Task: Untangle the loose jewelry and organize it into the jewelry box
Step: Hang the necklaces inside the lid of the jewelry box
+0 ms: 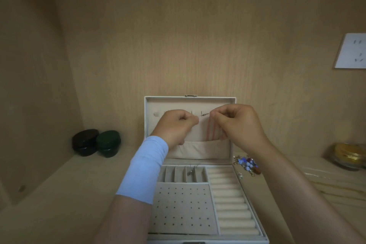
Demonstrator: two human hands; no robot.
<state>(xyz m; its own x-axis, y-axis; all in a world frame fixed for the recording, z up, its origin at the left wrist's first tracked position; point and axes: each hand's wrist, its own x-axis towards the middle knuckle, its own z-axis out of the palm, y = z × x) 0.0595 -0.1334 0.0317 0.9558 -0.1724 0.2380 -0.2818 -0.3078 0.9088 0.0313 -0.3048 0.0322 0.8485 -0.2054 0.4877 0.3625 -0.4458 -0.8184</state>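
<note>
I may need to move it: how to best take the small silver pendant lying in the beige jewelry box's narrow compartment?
Probably pinch the small silver pendant from straight above: the divider walls of the beige jewelry box stand close on its left and right.

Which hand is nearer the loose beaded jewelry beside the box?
Right. The right hand, pinching the red cord at the lid, is just above the beaded jewelry; the left hand is at the lid too, farther left.
</note>
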